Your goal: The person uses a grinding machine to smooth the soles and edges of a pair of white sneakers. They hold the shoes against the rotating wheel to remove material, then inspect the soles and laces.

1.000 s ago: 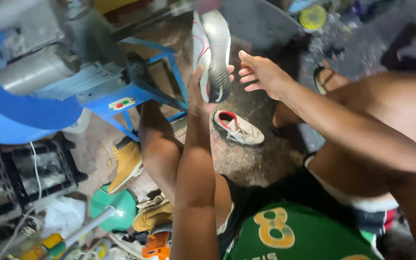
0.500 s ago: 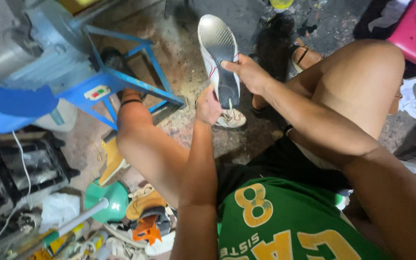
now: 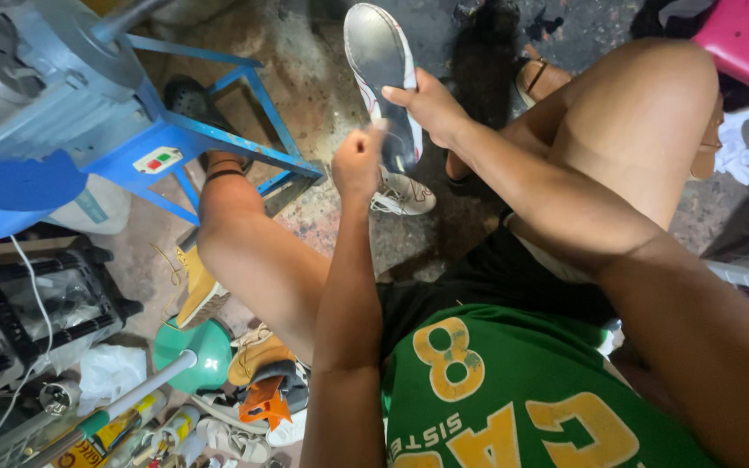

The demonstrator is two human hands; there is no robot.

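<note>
Above the stained concrete floor (image 3: pixel 340 95), right hand (image 3: pixel 431 108) gripping a white sports shoe with grey sole (image 3: pixel 383 74), left hand (image 3: pixel 357 163) fisted just beside it, grip contents unclear.

Held shoe (image 3: pixel 383 69): grey sole, white sides, thin red trim. Second shoe (image 3: pixel 405 195) on the floor at 6 o'clock of it: white with red lining. Machine frame (image 3: pixel 218 143) at 9 o'clock was blue, motor (image 3: pixel 36 78) grey. Shirt (image 3: pixel 513 399) green, yellow numeral and letters. Stool (image 3: pixel 747 39) at 2 o'clock pink. Boot (image 3: pixel 194 290) tan.
</note>
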